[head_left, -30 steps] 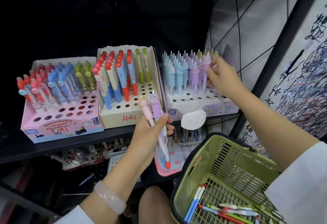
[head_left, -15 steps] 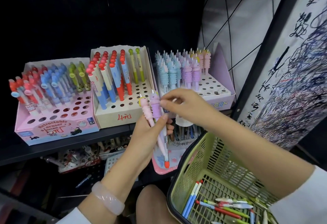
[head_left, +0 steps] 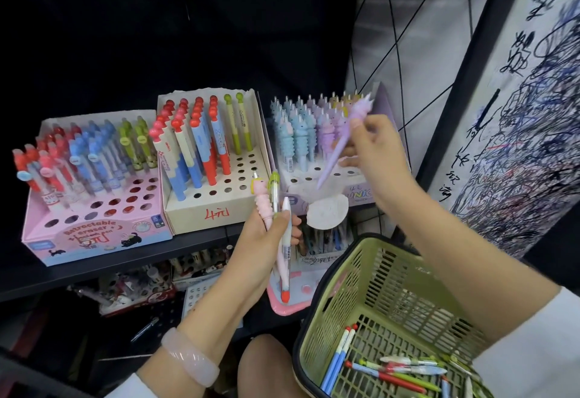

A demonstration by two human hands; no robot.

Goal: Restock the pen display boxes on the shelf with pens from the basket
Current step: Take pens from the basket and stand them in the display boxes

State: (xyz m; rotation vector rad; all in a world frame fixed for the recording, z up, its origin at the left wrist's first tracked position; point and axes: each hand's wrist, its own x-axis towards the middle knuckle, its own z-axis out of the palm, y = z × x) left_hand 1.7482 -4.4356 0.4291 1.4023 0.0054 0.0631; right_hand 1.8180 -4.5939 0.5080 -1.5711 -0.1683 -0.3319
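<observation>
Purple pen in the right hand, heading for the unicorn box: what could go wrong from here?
1. The right hand pinches the purple pen tilted, not upright, so its tip may miss a hole in the unicorn box and nudge the packed pens there.
2. The left hand grips a loose bundle of pens; one could slip out.
3. The green basket sits close under the right arm and might get bumped.

Three display boxes [head_left: 201,209] — one basket [head_left: 392,297]

Bright, even light in front; black behind shelf; wide-angle bending at edges
</observation>
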